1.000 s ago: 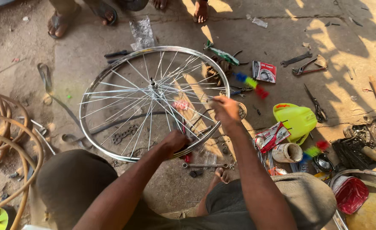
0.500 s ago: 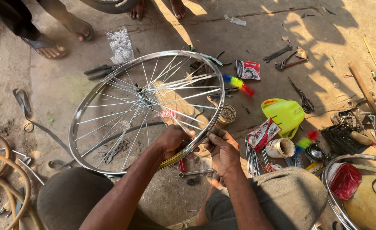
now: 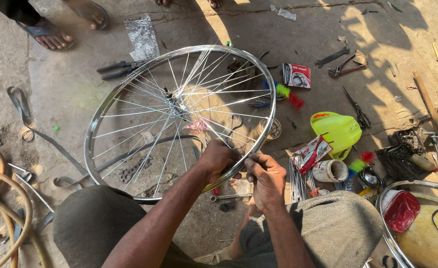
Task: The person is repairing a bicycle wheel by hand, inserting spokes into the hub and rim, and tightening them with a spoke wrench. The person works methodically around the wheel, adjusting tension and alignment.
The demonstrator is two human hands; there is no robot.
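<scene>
head view: hands meet at the wheel rim

left hand (image 3: pixel 219 159) grips the bicycle wheel (image 3: pixel 179 119) rim at its near edge; right hand (image 3: pixel 266 178), just beside, pinches something small there, likely a spoke end. probably spoke fitting; next needs steady fingers.
</scene>
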